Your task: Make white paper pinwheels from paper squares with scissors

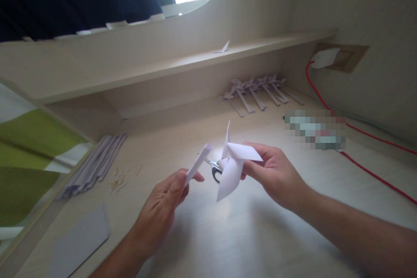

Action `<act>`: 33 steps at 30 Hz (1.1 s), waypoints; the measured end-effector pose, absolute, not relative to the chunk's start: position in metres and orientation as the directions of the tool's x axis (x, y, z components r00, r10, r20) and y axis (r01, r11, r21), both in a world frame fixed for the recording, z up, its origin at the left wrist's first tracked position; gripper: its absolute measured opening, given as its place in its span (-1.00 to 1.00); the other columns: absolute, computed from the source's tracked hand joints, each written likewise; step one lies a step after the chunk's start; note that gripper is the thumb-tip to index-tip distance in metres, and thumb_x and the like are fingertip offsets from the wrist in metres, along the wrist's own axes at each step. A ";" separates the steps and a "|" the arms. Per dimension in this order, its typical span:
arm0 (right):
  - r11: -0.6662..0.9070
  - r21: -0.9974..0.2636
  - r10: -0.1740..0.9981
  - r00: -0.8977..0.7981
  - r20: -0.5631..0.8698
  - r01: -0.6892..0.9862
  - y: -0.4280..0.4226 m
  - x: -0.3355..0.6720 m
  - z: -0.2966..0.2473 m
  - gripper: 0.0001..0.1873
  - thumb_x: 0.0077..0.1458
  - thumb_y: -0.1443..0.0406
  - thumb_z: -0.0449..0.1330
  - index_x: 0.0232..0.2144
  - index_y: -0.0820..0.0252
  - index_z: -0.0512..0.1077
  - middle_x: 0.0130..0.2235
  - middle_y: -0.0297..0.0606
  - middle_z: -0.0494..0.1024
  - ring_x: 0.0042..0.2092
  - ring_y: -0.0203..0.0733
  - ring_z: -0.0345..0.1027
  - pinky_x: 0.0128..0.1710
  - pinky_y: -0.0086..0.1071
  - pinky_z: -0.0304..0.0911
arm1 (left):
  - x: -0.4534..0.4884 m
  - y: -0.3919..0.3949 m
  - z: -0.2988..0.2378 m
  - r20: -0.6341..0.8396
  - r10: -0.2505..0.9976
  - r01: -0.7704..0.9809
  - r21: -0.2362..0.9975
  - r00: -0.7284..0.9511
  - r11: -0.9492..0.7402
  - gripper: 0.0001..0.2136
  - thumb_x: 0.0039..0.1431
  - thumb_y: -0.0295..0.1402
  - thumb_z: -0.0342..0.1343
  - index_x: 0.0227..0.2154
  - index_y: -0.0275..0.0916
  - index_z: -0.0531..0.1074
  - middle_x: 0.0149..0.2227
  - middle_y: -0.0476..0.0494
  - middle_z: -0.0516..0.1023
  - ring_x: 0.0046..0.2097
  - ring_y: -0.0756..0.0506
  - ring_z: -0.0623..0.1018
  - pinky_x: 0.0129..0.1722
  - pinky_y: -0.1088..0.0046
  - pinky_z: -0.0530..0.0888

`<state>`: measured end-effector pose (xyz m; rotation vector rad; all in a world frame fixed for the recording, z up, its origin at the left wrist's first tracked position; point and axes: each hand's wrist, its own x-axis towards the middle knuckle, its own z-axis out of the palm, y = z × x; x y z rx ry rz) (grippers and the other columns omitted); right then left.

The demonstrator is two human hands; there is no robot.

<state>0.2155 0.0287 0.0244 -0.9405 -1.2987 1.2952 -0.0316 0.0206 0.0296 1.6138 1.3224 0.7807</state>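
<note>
My left hand (171,191) grips a rolled white paper stick (198,163) between thumb and fingers, its upper end tilted up to the right. In my right hand (273,169) is a white paper pinwheel (233,158), pinched at its right side with the blades facing left and up. The stick and the pinwheel are close together but apart. Partly hidden behind them on the table lies a pair of scissors (215,171) with dark handles.
Several finished pinwheels on sticks (257,91) lie at the back under the shelf (182,65). Rolled paper sticks (94,165), small thin pieces (119,181) and a stack of paper (81,241) are at left. A red cable (374,178) runs along the right; a folded paper (223,47) is on the shelf.
</note>
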 end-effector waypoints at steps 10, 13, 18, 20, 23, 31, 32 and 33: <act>0.119 -0.990 0.976 -0.173 0.129 -0.069 0.027 0.213 0.024 -0.64 0.18 0.10 0.36 -0.51 0.21 0.46 -0.46 -0.31 0.49 -0.41 -0.26 0.34 -0.39 -0.38 0.25 | -0.032 0.015 0.019 0.009 0.968 0.419 0.900 0.253 -0.118 -0.66 0.35 -0.03 0.12 -0.43 -0.15 0.43 -0.52 0.04 0.30 -0.48 -0.02 0.30 -0.46 0.45 0.26; 0.108 -0.992 0.979 -0.165 0.119 -0.070 0.027 0.213 0.023 -0.65 0.18 0.08 0.37 -0.49 0.21 0.48 -0.45 -0.29 0.52 -0.39 -0.24 0.37 -0.38 -0.37 0.29 | -0.033 0.013 0.013 0.036 0.972 0.404 0.906 0.233 -0.130 -0.77 0.34 -0.06 0.16 -0.24 -0.08 0.53 -0.52 0.04 0.35 -0.47 -0.04 0.34 -0.45 0.44 0.28; 0.104 -0.988 0.977 -0.172 0.124 -0.117 0.029 0.213 0.023 -0.66 0.15 0.08 0.40 -0.46 0.23 0.52 -0.48 -0.31 0.50 -0.42 -0.27 0.36 -0.41 -0.39 0.28 | -0.033 0.012 0.011 0.088 0.958 0.438 0.875 0.273 -0.205 -0.70 0.36 -0.13 0.16 0.09 0.06 0.59 -0.13 -0.07 0.66 -0.02 -0.18 0.60 -0.09 0.41 0.47; 0.095 -0.985 0.977 -0.174 0.120 -0.147 0.029 0.212 0.024 -0.66 0.14 0.08 0.41 -0.44 0.23 0.54 -0.49 -0.33 0.50 -0.43 -0.28 0.36 -0.41 -0.40 0.28 | -0.033 0.012 0.012 0.106 0.949 0.452 0.860 0.296 -0.237 -0.68 0.40 -0.13 0.11 0.12 0.09 0.58 0.00 -0.06 0.67 0.10 -0.20 0.58 0.06 0.40 0.44; 0.079 -0.983 0.977 -0.182 0.109 -0.166 0.028 0.211 0.024 -0.68 0.13 0.10 0.43 -0.43 0.23 0.55 -0.49 -0.34 0.51 -0.42 -0.30 0.37 -0.40 -0.41 0.28 | -0.033 0.011 0.012 0.126 0.939 0.475 0.836 0.321 -0.275 -0.66 0.45 -0.14 0.02 0.17 0.11 0.55 0.06 -0.04 0.66 0.09 -0.18 0.59 0.08 0.41 0.43; 0.060 -0.989 0.975 -0.203 0.086 -0.134 0.028 0.211 0.023 -0.64 0.12 0.05 0.41 -0.46 0.22 0.52 -0.47 -0.32 0.50 -0.41 -0.26 0.37 -0.39 -0.38 0.28 | -0.031 0.009 0.008 0.211 0.934 0.539 0.770 0.289 -0.341 -0.84 0.41 -0.19 0.11 -0.10 0.03 0.58 -0.36 0.03 0.52 -0.36 -0.06 0.48 -0.35 0.49 0.37; 0.057 -0.990 0.976 -0.201 0.082 -0.127 0.028 0.211 0.023 -0.62 0.11 0.04 0.42 -0.47 0.22 0.51 -0.48 -0.32 0.50 -0.41 -0.26 0.36 -0.39 -0.37 0.28 | -0.031 0.009 0.008 0.203 0.934 0.543 0.769 0.293 -0.338 -0.85 0.40 -0.19 0.11 -0.13 0.01 0.57 -0.37 0.02 0.51 -0.37 -0.06 0.46 -0.37 0.48 0.36; 0.055 -0.991 0.977 -0.198 0.079 -0.123 0.028 0.211 0.023 -0.61 0.11 0.03 0.42 -0.47 0.22 0.50 -0.48 -0.32 0.49 -0.42 -0.26 0.35 -0.40 -0.37 0.27 | -0.032 0.009 0.007 0.196 0.935 0.545 0.769 0.296 -0.334 -0.86 0.39 -0.19 0.11 -0.15 0.01 0.56 -0.37 0.02 0.51 -0.38 -0.06 0.46 -0.38 0.47 0.35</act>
